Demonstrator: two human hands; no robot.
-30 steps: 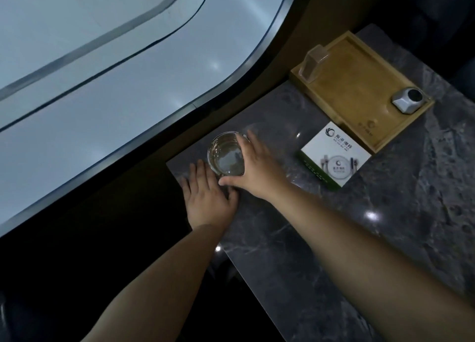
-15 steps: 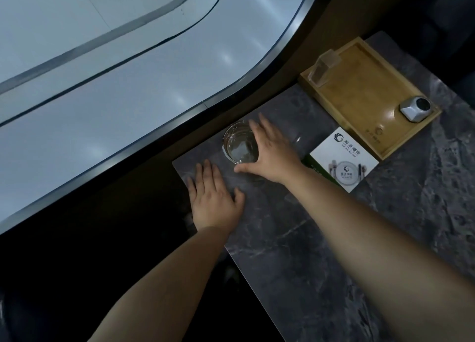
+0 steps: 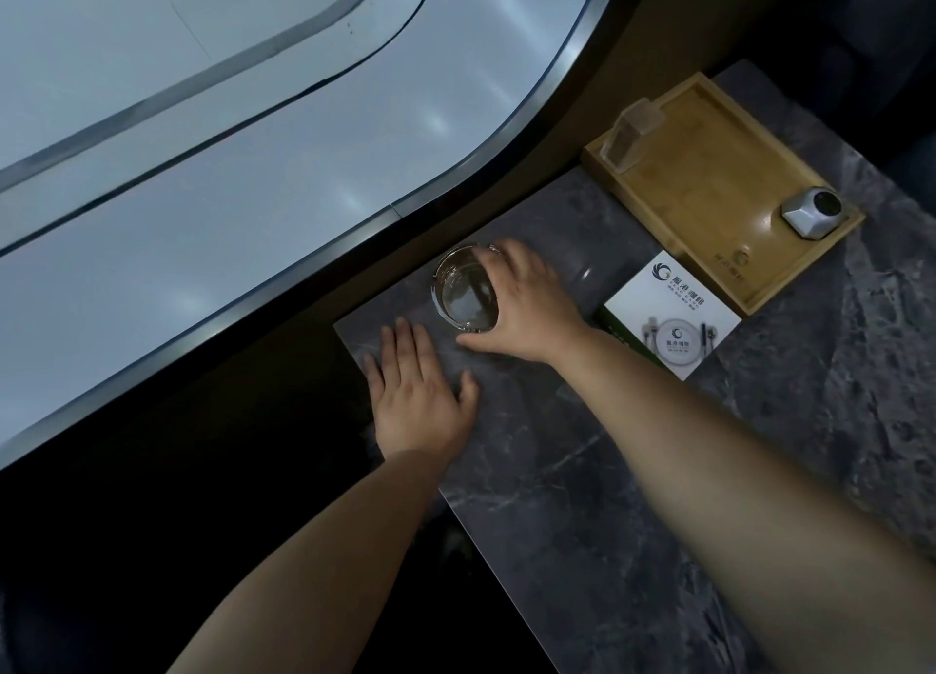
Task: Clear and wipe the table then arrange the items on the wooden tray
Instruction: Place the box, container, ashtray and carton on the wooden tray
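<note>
A round clear glass ashtray (image 3: 463, 296) sits near the far left corner of the dark marble table (image 3: 633, 496). My right hand (image 3: 527, 308) wraps its right side, thumb at the near rim and fingers at the far rim. Flat on the table just nearer lies my left hand (image 3: 418, 400), fingers spread, holding nothing. To the right lies a white tissue box (image 3: 673, 313) with a logo. Behind it stands the wooden tray (image 3: 709, 177), which carries a clear acrylic holder (image 3: 633, 136) at its far corner and a small grey faceted device (image 3: 813, 212) at its right end.
A curved glass railing with a metal edge (image 3: 405, 207) runs along the table's far left side. The table's left edge (image 3: 405, 445) drops into a dark gap beside my left hand.
The ashtray with my right hand on it has shifted slightly away from my left hand, toward the far side. My left hand stays flat on the table.
</note>
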